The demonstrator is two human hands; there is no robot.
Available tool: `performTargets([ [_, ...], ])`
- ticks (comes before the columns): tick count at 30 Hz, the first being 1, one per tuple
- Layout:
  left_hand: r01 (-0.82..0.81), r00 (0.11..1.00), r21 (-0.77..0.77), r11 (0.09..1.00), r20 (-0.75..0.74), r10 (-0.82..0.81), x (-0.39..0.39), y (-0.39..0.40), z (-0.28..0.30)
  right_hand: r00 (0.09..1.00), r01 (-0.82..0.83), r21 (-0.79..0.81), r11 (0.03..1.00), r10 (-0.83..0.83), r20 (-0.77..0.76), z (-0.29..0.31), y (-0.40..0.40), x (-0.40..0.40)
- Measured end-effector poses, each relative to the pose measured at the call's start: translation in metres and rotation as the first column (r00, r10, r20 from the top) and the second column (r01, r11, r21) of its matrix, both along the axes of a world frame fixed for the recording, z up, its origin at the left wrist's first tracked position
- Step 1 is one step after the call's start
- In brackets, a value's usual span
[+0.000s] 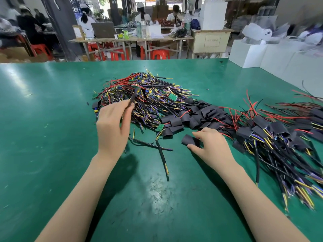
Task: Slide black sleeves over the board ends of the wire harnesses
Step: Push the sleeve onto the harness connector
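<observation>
One black sleeve [190, 140] lies flat on the green worktop [52, 119], a little to the right of the centre, and the right hand [209, 145] holds it: the thumb and the first finger curl around its near end. At 10 o'clock from this sleeve, the left hand [113, 123] is lifted above the worktop, and its grip is closed in a pinch on one black cable of a wire harness [133, 96], which rises out of the big pile of unsleeved harnesses [139, 95] at 12 o'clock. In this pile I see red, yellow, purple and black wires and several small green boards, too many to count. Just right of it, at 1 o'clock, is a heap of loose black sleeves [197, 114], also too many to count. At 3 o'clock, near the right edge, lies a second pile of harnesses with sleeves on them [272, 135]. Between the two hands, three or so single cables [161, 154] lie apart on the worktop. White boxes [262, 55] stand at the far right corner.
</observation>
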State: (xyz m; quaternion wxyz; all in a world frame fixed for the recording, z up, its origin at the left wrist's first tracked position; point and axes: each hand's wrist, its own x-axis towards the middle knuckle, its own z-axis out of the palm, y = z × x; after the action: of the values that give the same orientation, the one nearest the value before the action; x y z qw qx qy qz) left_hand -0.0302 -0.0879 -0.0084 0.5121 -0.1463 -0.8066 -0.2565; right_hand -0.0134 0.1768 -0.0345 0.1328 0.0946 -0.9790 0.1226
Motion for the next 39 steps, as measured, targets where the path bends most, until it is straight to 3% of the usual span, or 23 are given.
performTargets([
  [2, 0.052, 0.998, -0.130, 0.990, 0.044, -0.047, 0.006, -0.003, 0.004, 1.000, 0.007, -0.040, 0.999, -0.007, 0.002, 0.001, 0.001, 0.001],
  [5, 0.184, 0.966, -0.372, 0.910, 0.240, -0.098, 0.009, -0.003, 0.003, 1.000, 0.020, -0.064, 0.998, -0.020, 0.001, 0.003, 0.003, 0.002],
  [7, 0.269, 0.926, -0.449, 0.852, 0.365, -0.100, 0.009, -0.001, -0.001, 1.000, 0.016, -0.078, 0.997, -0.017, -0.002, 0.005, 0.005, 0.002],
  [10, 0.330, 0.870, -0.440, 0.835, 0.485, -0.088, 0.007, -0.001, -0.009, 0.999, -0.022, -0.169, 0.985, 0.015, -0.042, 0.007, 0.006, 0.004],
  [14, 0.345, 0.853, -0.407, 0.846, 0.512, -0.101, 0.006, -0.004, -0.013, 0.991, -0.092, -0.234, 0.968, 0.065, -0.121, 0.012, 0.008, 0.007],
  [23, 0.380, 0.799, -0.379, 0.844, 0.595, -0.093, 0.007, -0.001, -0.014, 0.958, -0.236, -0.194, 0.952, 0.195, -0.210, 0.014, 0.006, 0.010],
  [29, 0.406, 0.773, -0.399, 0.822, 0.630, -0.075, 0.010, 0.003, -0.012, 0.935, -0.288, -0.102, 0.952, 0.257, -0.243, 0.015, 0.003, 0.010],
  [37, 0.425, 0.781, -0.442, 0.790, 0.620, -0.073, 0.014, 0.015, -0.015, 0.891, -0.315, 0.167, 0.934, 0.351, -0.286, 0.018, -0.012, 0.015],
  [39, 0.497, 0.744, -0.378, 0.781, 0.648, -0.160, 0.016, 0.025, -0.018, 0.883, -0.324, 0.188, 0.927, 0.367, -0.291, 0.016, -0.017, 0.016],
])
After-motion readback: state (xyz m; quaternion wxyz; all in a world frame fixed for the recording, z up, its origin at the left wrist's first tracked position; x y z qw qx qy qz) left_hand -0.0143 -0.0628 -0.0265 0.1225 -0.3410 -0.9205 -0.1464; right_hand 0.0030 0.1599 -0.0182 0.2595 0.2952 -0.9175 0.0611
